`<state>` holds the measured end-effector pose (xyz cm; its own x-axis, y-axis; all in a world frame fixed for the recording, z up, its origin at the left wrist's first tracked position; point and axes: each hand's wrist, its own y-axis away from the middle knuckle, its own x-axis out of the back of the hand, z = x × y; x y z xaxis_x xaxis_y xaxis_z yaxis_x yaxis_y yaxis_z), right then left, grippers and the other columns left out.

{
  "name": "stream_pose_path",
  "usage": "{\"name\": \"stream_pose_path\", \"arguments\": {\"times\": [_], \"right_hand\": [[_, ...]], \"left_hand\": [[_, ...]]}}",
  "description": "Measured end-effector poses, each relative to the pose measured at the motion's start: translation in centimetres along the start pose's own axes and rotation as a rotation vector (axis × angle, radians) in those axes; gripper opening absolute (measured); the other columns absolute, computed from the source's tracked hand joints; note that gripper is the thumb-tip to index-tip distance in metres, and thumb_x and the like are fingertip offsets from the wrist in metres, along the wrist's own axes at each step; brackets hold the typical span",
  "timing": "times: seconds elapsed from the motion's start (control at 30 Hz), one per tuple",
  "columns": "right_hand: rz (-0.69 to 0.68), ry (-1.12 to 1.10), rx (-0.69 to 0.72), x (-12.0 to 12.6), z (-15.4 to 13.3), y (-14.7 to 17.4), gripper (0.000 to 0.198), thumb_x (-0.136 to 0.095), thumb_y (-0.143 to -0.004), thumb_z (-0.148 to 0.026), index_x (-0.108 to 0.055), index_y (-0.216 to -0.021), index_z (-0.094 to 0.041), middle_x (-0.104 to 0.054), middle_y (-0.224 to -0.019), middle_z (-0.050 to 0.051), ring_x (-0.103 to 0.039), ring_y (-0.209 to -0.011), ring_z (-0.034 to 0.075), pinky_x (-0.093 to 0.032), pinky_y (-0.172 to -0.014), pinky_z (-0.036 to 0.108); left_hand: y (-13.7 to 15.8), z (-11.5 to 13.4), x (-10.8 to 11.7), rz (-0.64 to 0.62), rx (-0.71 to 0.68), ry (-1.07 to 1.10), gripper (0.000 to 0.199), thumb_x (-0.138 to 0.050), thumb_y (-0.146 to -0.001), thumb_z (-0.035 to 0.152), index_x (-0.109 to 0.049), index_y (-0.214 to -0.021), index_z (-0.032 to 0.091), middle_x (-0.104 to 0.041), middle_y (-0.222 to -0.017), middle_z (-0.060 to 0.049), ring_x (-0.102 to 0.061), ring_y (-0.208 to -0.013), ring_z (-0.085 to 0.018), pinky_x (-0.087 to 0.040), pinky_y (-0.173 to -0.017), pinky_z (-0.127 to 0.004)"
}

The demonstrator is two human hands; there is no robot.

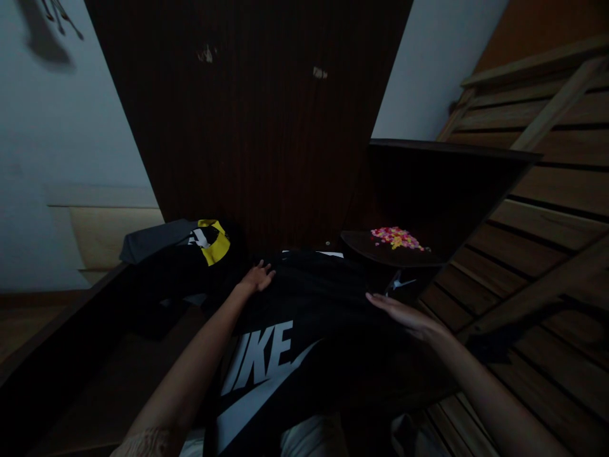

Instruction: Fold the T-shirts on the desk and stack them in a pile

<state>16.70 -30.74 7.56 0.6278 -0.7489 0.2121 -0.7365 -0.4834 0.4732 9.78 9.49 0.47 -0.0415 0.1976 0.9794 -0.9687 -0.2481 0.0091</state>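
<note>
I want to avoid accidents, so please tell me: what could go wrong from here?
The black garment could wrinkle if the left hand or right hand drags it. The small colourful pieces look loose on the shelf beyond the right hand; a bump might scatter them.

The single view looks out from the wearer's head, forward and steeply down, with the left hand (258,277), the right hand (397,311) and the black garment (314,298) close below the lens, in the middle and lower part. It squarely faces a dark wooden panel (257,127), whose sides spread toward the top, and reaches wide enough to take in the pale wall (61,133) at left and wooden slats (561,187) at right.
</note>
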Motion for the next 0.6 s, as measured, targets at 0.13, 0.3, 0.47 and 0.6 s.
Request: {"name": "stream_pose_path", "arguments": {"times": [0.13, 0.3, 0.47, 0.6], "right_hand": [[-0.165, 0.268, -0.012, 0.1, 0.9, 0.9, 0.051, -0.079, -0.064, -0.058, -0.07, -0.095, -0.019, -0.074, -0.099, 0.006, -0.068, -0.092, 0.024, -0.055, -0.084, 0.035], [-0.186, 0.298, 0.166, 1.6, 2.0, 1.7, 0.053, -0.086, -0.049, -0.054, -0.071, -0.083, -0.016, -0.074, -0.091, 0.005, -0.066, -0.093, 0.026, -0.052, -0.089, 0.039], [-0.254, 0.048, 0.093, 2.5, 2.0, 3.7, 0.057, -0.075, -0.067, -0.056, -0.069, -0.112, -0.021, -0.07, -0.114, 0.011, -0.065, -0.109, 0.026, -0.047, -0.099, 0.04], [-0.364, 0.12, 0.011, 2.3, 1.7, 4.6, 0.066, -0.068, -0.074, -0.058, -0.06, -0.129, -0.023, -0.065, -0.127, 0.01, -0.062, -0.116, 0.026, -0.044, -0.104, 0.04]], "left_hand": [[-0.5, 0.8, -0.1, -0.011, 0.016, 0.008, 0.051, -0.025, -0.098, 0.03, -0.056, -0.129, 0.007, -0.055, -0.138, -0.02, -0.034, -0.141, -0.028, -0.02, -0.117, -0.045], [-0.5, 1.2, -1.0, -0.005, 0.101, 0.03, 0.064, -0.032, -0.095, 0.039, -0.034, -0.145, -0.001, -0.026, -0.155, -0.025, -0.019, -0.146, -0.033, -0.025, -0.115, -0.044], [-0.3, 0.5, -1.2, -0.036, 0.116, 0.052, 0.073, -0.028, -0.093, 0.051, -0.027, -0.151, 0.006, -0.018, -0.159, -0.017, -0.01, -0.147, -0.035, -0.02, -0.117, -0.047], [-0.3, 0.1, -1.0, -0.048, 0.115, 0.063, 0.077, -0.027, -0.093, 0.056, -0.025, -0.152, 0.008, -0.015, -0.16, -0.015, -0.007, -0.147, -0.037, -0.019, -0.117, -0.05]]}}
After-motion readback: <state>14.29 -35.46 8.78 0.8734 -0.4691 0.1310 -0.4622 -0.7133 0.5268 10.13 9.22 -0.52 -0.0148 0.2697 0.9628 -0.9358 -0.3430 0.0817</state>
